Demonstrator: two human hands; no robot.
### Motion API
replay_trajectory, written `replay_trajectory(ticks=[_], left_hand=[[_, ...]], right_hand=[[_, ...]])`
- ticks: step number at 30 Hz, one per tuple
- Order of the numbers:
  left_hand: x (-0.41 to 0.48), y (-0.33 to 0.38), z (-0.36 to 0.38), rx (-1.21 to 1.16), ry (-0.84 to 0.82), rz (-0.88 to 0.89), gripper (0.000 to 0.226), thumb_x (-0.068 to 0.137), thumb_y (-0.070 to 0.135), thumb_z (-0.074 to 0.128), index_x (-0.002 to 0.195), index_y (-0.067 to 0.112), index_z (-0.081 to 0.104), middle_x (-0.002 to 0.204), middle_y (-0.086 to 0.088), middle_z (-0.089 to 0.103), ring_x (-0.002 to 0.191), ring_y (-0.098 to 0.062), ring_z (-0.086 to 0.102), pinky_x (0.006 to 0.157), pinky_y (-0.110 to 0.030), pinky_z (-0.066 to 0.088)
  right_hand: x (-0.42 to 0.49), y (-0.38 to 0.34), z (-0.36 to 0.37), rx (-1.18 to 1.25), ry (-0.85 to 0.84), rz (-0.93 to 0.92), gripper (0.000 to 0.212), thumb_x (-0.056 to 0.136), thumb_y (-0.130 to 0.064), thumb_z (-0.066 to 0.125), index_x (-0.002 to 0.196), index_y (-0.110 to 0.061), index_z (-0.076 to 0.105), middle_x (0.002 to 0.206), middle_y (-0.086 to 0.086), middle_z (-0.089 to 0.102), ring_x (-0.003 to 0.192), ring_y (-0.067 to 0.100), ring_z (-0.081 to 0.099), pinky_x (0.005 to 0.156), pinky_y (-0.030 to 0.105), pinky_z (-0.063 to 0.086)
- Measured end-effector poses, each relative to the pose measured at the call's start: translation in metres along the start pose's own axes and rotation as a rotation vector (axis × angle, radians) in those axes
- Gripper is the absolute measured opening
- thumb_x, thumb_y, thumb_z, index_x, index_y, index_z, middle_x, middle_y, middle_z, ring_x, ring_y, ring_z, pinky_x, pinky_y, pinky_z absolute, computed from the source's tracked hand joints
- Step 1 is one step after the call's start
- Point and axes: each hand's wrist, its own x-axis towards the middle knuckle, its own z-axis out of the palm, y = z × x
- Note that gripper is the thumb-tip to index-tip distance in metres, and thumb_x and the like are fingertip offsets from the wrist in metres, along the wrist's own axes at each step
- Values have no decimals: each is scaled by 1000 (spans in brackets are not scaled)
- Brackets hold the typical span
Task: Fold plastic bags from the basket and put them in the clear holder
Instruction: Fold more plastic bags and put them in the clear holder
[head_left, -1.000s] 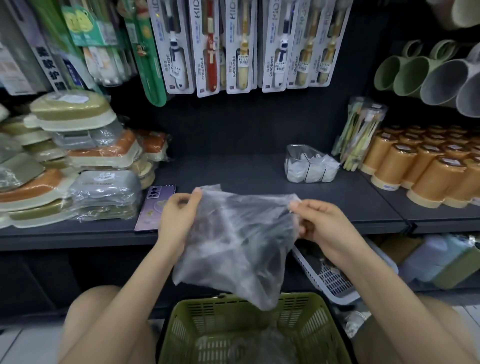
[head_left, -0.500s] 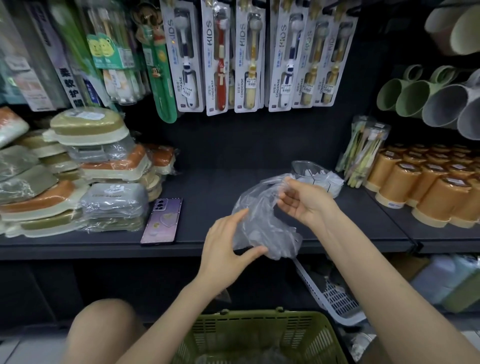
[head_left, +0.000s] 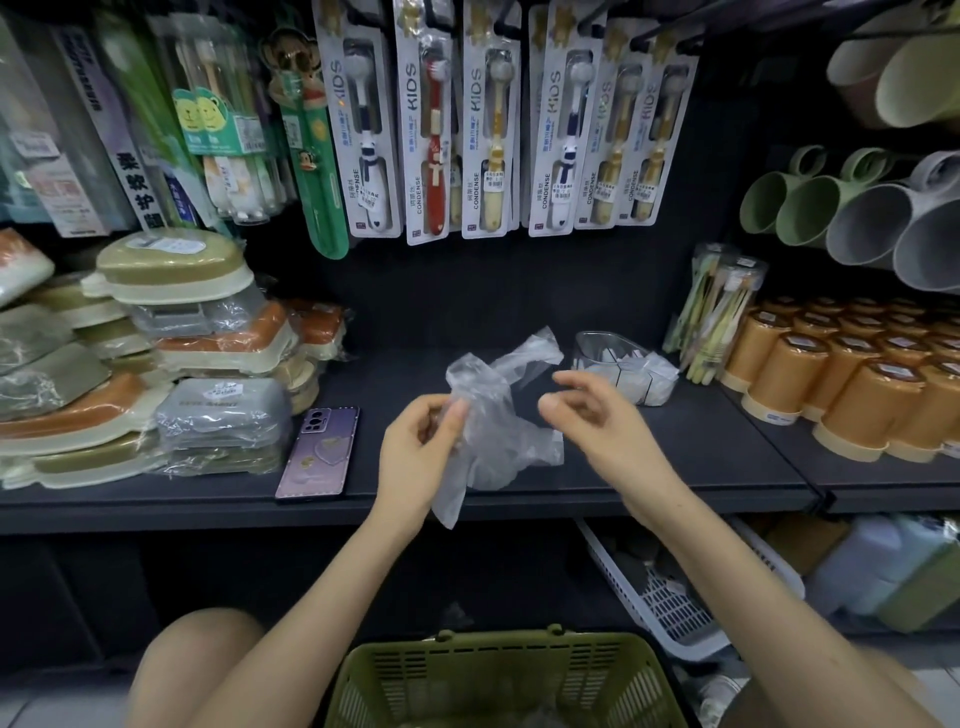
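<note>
- The left hand (head_left: 421, 447) is raised over the front of the dark shelf (head_left: 701, 467), forearm rising from the lower left, palm turned towards the right.
- Its thumb and fingertips pinch the crumpled plastic bag (head_left: 488, 421) at the bag's left edge. The bag hangs from that grip, its lower tip dangling past the shelf's front lip and one flap sticking up towards the back right.
- The right hand (head_left: 597, 421) is held just beside the bag on its right, forearm coming in from the lower right. Its fingers are loosely curled and slightly blurred, and they grip nothing that shows.
- The clear holder (head_left: 608, 345) stands on the shelf behind the right hand, with folded bags inside it.
- The green basket (head_left: 498, 670) sits low between the person's knees, below both arms.
- A purple phone (head_left: 319, 452) lies flat on the shelf, left of the left hand.
</note>
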Motion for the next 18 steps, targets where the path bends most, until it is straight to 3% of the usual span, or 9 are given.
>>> replay_trajectory(ticks=[4, 6, 8, 10, 12, 14, 16, 18], left_hand=[[3, 13, 6, -17, -36, 4, 33, 93, 30, 59, 72, 5, 59, 61, 1, 53, 59, -5, 50, 58, -14, 42], [5, 17, 7, 13, -66, 5, 35, 94, 29, 58, 67, 8, 56, 56, 4, 50, 54, -5, 46, 54, -14, 39], [10, 21, 5, 61, -104, -12, 36, 94, 31, 60, 67, 8, 59, 53, 9, 50, 52, -3, 44, 52, -15, 37], [18, 23, 0, 113, -134, -51, 35, 92, 33, 62, 67, 9, 63, 50, 13, 50, 50, 0, 42, 54, -14, 36], [27, 25, -6, 133, -160, -112, 34, 89, 36, 65, 66, 11, 65, 52, 13, 51, 52, 1, 44, 59, -14, 37], [34, 25, -12, 168, -189, -163, 37, 88, 38, 65, 68, 7, 65, 51, 10, 47, 50, -1, 43, 60, -14, 36], [40, 27, -17, 204, -204, -201, 44, 91, 38, 62, 77, -4, 64, 44, 15, 39, 41, 0, 36, 51, -11, 32], [41, 32, -20, 209, -200, -214, 49, 90, 48, 58, 93, 0, 68, 55, 18, 53, 52, 3, 50, 60, -14, 40]], right_hand=[[-1, 1, 13, -159, -121, -133, 48, 79, -41, 73, 121, -42, 48, 116, -22, 56, 111, -13, 48, 87, 5, 37], [1, 1, 21, -186, -109, -175, 34, 80, -39, 74, 107, -43, 54, 105, -18, 62, 103, -6, 56, 87, 10, 42], [6, 1, 25, -161, -60, -206, 10, 85, -28, 71, 84, -34, 64, 82, -11, 67, 82, 2, 62, 79, 22, 49], [10, -3, 20, -73, 3, -195, 14, 87, -19, 69, 74, -21, 68, 64, -12, 65, 63, -1, 58, 68, 17, 46], [16, -7, 8, 2, 78, -142, 20, 88, -20, 69, 69, -15, 66, 55, -16, 59, 55, -5, 53, 66, 15, 43], [21, -6, -5, 17, 95, -88, 32, 88, -21, 69, 57, -17, 59, 48, -16, 53, 53, -5, 52, 74, 18, 48], [25, -4, -14, 18, 87, -34, 46, 89, -21, 68, 45, -26, 53, 45, -17, 50, 53, -5, 52, 79, 20, 49], [26, -3, -16, 38, 123, 6, 53, 90, -21, 67, 41, -25, 49, 42, -18, 44, 52, -5, 50, 79, 21, 45]])
